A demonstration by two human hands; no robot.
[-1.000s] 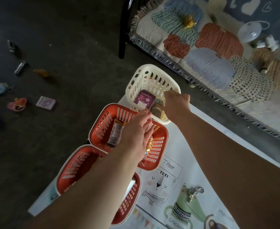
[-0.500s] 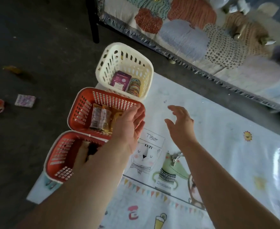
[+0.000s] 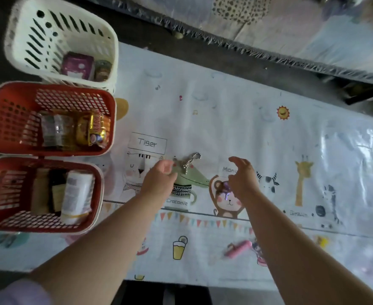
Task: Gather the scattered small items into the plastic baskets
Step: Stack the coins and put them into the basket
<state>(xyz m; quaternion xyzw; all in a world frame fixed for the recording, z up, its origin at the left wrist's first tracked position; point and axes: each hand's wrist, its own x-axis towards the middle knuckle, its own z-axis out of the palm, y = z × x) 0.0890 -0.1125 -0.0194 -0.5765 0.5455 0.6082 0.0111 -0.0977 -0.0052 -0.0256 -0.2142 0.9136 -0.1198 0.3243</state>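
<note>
Three plastic baskets stand in a column on the left. The white basket [image 3: 49,25] holds a purple box and a small tin. Snack packets lie in the middle red basket [image 3: 9,119], and bottles in the near red basket [image 3: 5,194]. A silver ball-chain keychain [image 3: 191,160] lies on the animal-print mat [image 3: 225,102], above the crocodile picture. My left hand [image 3: 159,179] pinches its left end. My right hand [image 3: 243,177] hovers open over the monkey picture. A small pink item [image 3: 238,248] lies on the mat near my right forearm.
A fringed patterned blanket [image 3: 269,29] runs along the far edge on a low dark frame. Dark floor surrounds the mat on the left and at its near edge. The baskets sit on the mat's left end, touching one another.
My view has swung right and down over the mat. Both hands left the baskets and moved onto the mat. The left hand now closes on the keychain and the right hand stays open.
</note>
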